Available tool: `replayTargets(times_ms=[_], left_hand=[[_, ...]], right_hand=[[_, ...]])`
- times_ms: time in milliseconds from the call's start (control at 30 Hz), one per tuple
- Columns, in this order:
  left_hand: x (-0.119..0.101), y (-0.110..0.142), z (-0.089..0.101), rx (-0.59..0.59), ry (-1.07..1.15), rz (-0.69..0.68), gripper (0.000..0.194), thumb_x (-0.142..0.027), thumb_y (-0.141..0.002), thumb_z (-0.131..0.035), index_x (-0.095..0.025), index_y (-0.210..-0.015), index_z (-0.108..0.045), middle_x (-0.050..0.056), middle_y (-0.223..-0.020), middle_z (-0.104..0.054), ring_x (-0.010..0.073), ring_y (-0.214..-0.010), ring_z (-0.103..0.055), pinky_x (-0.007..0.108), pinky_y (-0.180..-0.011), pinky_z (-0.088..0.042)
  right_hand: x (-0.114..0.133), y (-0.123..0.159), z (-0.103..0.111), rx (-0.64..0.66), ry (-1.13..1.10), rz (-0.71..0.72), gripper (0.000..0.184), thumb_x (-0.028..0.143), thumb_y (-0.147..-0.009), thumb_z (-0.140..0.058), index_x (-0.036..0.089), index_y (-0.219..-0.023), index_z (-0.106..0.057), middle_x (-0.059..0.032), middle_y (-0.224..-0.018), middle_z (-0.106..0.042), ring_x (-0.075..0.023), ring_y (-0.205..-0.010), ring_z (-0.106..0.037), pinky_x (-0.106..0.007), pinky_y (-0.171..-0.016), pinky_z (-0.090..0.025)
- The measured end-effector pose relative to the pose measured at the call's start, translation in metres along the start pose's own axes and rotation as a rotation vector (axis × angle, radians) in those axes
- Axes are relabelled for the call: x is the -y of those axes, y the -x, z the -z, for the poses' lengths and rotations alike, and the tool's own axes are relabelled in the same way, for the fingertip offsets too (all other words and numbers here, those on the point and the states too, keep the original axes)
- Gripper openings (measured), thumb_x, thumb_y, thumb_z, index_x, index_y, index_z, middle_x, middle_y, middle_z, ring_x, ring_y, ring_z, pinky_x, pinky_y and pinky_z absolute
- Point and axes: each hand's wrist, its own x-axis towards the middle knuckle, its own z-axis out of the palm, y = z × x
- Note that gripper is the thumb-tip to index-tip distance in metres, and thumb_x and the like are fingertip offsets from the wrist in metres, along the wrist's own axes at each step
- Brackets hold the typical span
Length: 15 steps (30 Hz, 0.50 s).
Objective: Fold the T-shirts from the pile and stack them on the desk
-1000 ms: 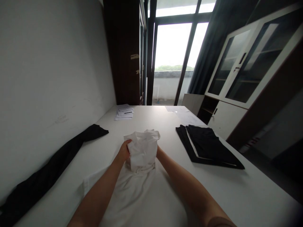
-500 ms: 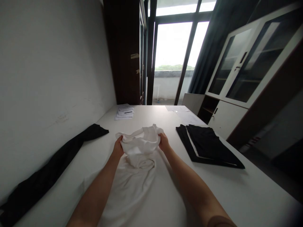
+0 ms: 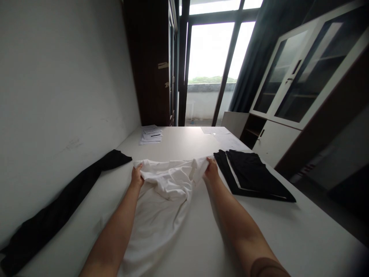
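A white cloth garment (image 3: 164,207), with the look of a shirt, stretches from the near edge of the view up to both my hands. My left hand (image 3: 137,176) is closed on its far left corner. At the far right, my right hand (image 3: 211,168) grips another part of the same garment beside the folded black clothes. The far edge is drawn out between the two hands, with wrinkles bunched below it. The fingertips are partly hidden by the fabric.
The white table (image 3: 184,140) carries folded black clothes (image 3: 253,175) on the right and a long black garment (image 3: 66,200) along the left wall. Papers (image 3: 151,135) with a dark pen-like item lie at the far left, more sheets (image 3: 225,136) at the far right. A white cabinet (image 3: 276,138) stands beyond.
My hands have moved apart, the left one leftward and the right one rightward. The garment's far edge, bunched up before, is now spread wider and lower between them.
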Motion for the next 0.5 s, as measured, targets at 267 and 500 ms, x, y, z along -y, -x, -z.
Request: replayTargets(times_ms=[267, 500], left_hand=[[0.005, -0.016, 0.014, -0.148, -0.15, -0.063, 0.034, -0.019, -0.06, -0.076, -0.02, -0.088, -0.057, -0.003, -0.072, -0.064, 0.0161, -0.066, -0.062, 0.031, -0.07, -0.052], [0.011, -0.017, 0.014, -0.099, -0.229, -0.041, 0.03, -0.031, -0.065, -0.073, -0.02, -0.087, -0.055, -0.003, -0.07, -0.06, 0.0166, -0.067, -0.06, 0.03, -0.068, -0.049]], right_hand=[[-0.017, -0.005, 0.004, -0.144, 0.127, -0.055, 0.031, 0.036, -0.073, -0.068, 0.025, -0.091, -0.044, 0.0047, -0.076, -0.059, -0.0165, -0.072, -0.062, -0.028, -0.068, -0.053], [-0.012, 0.012, -0.001, -0.22, 0.995, 0.401, 0.031, 0.041, -0.09, -0.05, 0.021, -0.114, -0.056, -0.0126, -0.121, -0.058, -0.0256, -0.116, -0.054, -0.038, -0.102, -0.042]])
